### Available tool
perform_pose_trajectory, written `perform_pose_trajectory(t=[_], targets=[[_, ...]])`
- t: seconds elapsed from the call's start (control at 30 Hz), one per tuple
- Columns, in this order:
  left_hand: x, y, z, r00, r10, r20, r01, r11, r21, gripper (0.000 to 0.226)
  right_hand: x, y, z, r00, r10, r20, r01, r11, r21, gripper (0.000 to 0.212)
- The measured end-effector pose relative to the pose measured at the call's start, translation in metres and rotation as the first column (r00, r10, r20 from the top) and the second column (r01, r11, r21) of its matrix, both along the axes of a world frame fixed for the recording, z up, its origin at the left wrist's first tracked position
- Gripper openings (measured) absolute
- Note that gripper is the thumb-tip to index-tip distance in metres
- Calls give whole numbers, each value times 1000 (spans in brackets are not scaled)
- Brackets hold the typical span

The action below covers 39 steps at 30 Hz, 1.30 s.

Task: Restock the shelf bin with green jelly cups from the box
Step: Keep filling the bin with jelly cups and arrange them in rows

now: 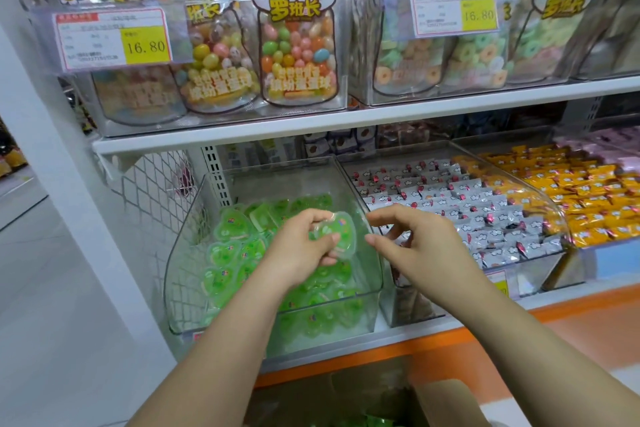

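Just beside jelly cups (223,253), silver-wrapped sweets (450,198)

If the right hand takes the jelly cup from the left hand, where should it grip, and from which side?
Likely best: pinch the jelly cup by the flat rim at its free right edge, from the right. The left hand covers its left part, and the right hand is on that side.

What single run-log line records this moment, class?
left hand: holds green jelly cup over bin | right hand: empty | box: low in view
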State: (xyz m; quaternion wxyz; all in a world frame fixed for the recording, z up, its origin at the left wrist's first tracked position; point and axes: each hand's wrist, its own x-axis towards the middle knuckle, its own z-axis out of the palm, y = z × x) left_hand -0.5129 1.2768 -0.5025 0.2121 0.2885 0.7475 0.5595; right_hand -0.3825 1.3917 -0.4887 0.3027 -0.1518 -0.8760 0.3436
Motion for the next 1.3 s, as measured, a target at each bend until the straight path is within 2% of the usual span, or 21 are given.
perform_pose_trajectory(t=[0.17,0.33,0.43,0.5,0.57,0.67,0.8,0.9,1.17,1.3], targets=[[-8,9,-16,994,-89,-62,75,979,-191,29,2,6,-1,999,-27,20,28,999,-34,17],[-10,13,-20,983,-136,-119,96,952,-291,37,3,3,-1,999,-18,33,18,1000,-22,14],[-12,13,-21,939,-131,-319,8,933,-361,41,5,3,0,999,-13,37,14,999,-33,14],[-13,11,-22,860,-135,-493,-102,900,-424,44,6,3,0,999,-10,40,11,999,-40,14],[-14,7,-23,802,-138,-582,-175,876,-449,46,7,3,1,999,-6,44,8,999,-47,13],[-17,-4,-18,757,-201,-622,-157,868,-471,41,7,3,1,999,0,48,2,998,-59,13],[-16,-15,-16,632,-395,-667,-108,807,-580,35,7,2,2,999,-6,52,9,999,-52,13],[-16,-18,-17,593,-433,-679,-105,794,-599,36,7,2,1,999,-5,54,9,998,-61,13],[-17,-18,-17,657,-458,-599,11,800,-600,49,5,4,-4,998,8,54,-4,997,-76,14],[-15,-19,-18,652,-456,-606,-8,795,-607,48,4,5,-6,998,21,53,-17,998,-68,15]])
